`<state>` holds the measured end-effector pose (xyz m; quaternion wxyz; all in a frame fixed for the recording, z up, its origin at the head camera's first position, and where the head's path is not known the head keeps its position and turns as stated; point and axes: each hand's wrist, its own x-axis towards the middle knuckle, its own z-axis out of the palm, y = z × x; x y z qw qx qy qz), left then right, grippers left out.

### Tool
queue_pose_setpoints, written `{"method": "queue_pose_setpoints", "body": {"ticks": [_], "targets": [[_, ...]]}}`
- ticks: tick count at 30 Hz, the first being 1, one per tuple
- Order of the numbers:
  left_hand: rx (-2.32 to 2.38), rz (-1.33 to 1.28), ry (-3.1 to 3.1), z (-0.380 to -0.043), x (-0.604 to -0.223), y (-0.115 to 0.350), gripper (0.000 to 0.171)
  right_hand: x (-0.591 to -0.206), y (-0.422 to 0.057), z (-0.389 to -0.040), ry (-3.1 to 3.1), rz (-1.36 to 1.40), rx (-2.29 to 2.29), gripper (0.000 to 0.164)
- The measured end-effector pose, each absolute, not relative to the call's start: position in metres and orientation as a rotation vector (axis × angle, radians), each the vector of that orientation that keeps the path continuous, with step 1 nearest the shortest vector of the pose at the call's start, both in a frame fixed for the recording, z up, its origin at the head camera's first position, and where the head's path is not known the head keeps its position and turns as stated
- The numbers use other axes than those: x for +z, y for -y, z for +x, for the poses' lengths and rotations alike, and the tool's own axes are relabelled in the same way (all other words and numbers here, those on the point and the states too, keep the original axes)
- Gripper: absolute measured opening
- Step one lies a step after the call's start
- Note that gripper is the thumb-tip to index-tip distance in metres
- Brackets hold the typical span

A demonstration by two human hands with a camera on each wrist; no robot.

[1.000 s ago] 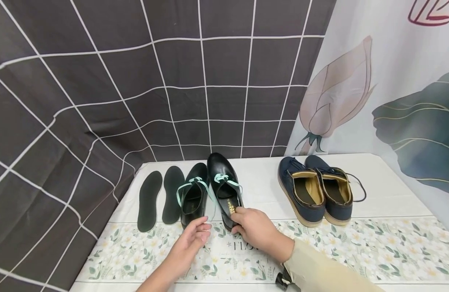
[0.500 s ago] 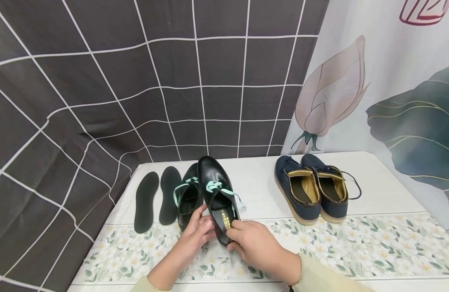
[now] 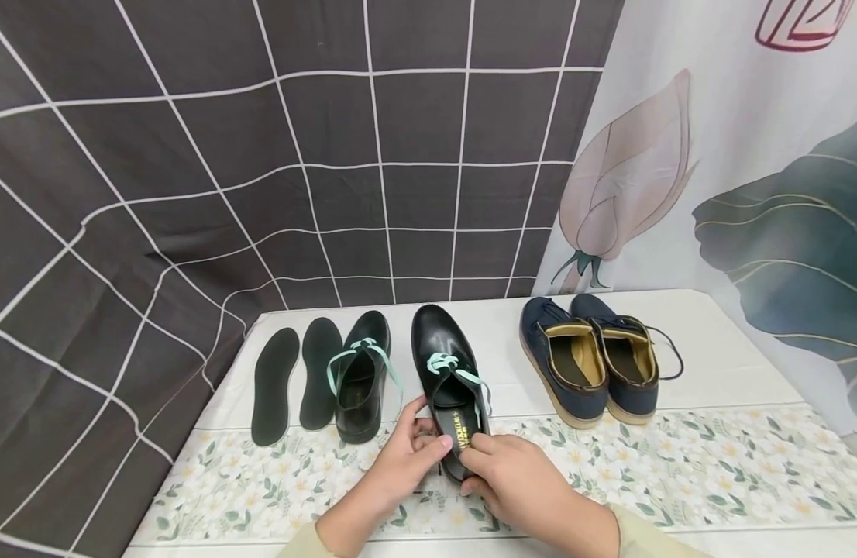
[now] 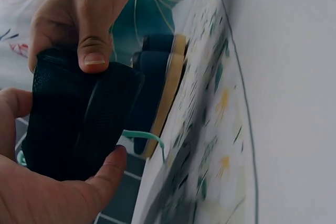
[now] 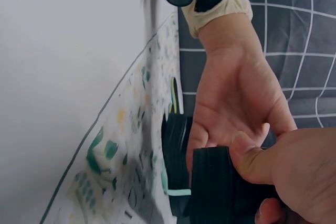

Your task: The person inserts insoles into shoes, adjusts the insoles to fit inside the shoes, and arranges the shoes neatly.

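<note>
Right hand (image 3: pixel 519 471): pinching glossy, round-toed black shoe (image 3: pixel 439 337) at rear; left hand (image 3: pixel 405 457): gripping its side. Pointing toe-away, with long axis canted left.

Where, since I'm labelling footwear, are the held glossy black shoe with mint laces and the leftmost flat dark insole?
Held glossy black shoe (image 3: pixel 443 339): head view, smooth upper near the toe.
Leftmost flat dark insole (image 3: pixel 273 387): head view, middle of its length.

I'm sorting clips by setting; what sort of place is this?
Probably a makeshift indoor corner: a creased, grid-patterned cloth and a flower-printed sheet hang behind a white table with a floral band across it.
</note>
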<state>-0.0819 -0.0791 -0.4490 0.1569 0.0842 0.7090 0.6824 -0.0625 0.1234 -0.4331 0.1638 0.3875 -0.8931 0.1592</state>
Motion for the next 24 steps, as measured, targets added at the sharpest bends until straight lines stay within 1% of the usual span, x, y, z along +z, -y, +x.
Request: {"method": "queue_pose_setpoints", "body": {"ticks": [8,14,20,21,24], "targets": [[1.862,0.219,-2.000,-0.091,-0.461,0.063,0.073,-0.441,-0.140,-0.066,2.726,1.076,0.568,0.023],[1.762,0.209,-2.053,-0.098,-0.466,0.059,0.068,-0.449,-0.138,-0.073,2.768,1.049,0.593,0.024],[1.535,0.201,-2.368,-0.104,-0.467,0.057,0.065,-0.458,-0.134,-0.080,2.765,1.043,0.586,0.023],[1.496,0.199,-2.416,-0.105,-0.468,0.056,0.064,-0.459,-0.134,-0.081,2.761,1.052,0.588,0.023],[1.439,0.223,-2.473,-0.109,-0.470,0.056,0.050,-0.463,-0.132,-0.083,2.762,1.077,0.606,0.022]]}}
